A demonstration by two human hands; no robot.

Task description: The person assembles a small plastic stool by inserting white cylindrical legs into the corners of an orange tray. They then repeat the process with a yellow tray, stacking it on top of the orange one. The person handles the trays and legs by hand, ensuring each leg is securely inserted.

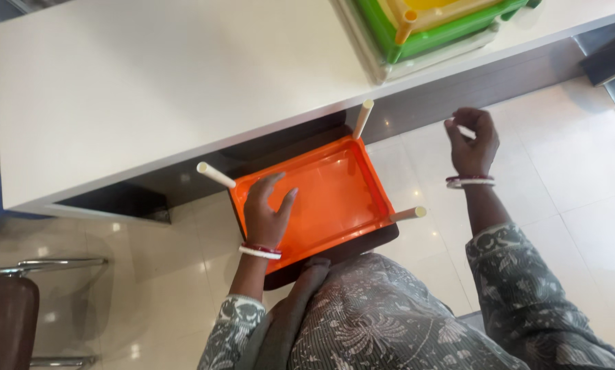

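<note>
Resting: the left hand [266,216] lay flat and open, fingers spread, on the inside of a shallow rectangular orange plastic tray [328,199], pressing on it rather than gripping it.
Tray position: the orange tray sat on a dark seat-like surface [362,244] in front of the person's lap, below the front edge of the white desk [150,89] and partly tucked under it.
Pegs fitted: three cream-coloured cylindrical pegs [216,175] stood out from the tray's corners, one at the far left, one at the far right next to the desk edge, one at the near right.
Peg missing: the near-left corner was hidden by the left wrist and forearm, so a fourth peg could not be confirmed.
Right hand: the right hand [473,140] hung in the air to the right of the tray, well apart from it, fingers curled loosely; whether it pinched something small could not be told.
Stack on desk: nested trays, green, cream and yellow with an orange peg [405,26], stood at the desk's far right corner.
Progress, as judged: this tray seemed mostly fitted with pegs and not yet added to that stack.
Floor: glossy pale tiles [561,205], and a chrome-framed brown chair [9,315] at the left.
</note>
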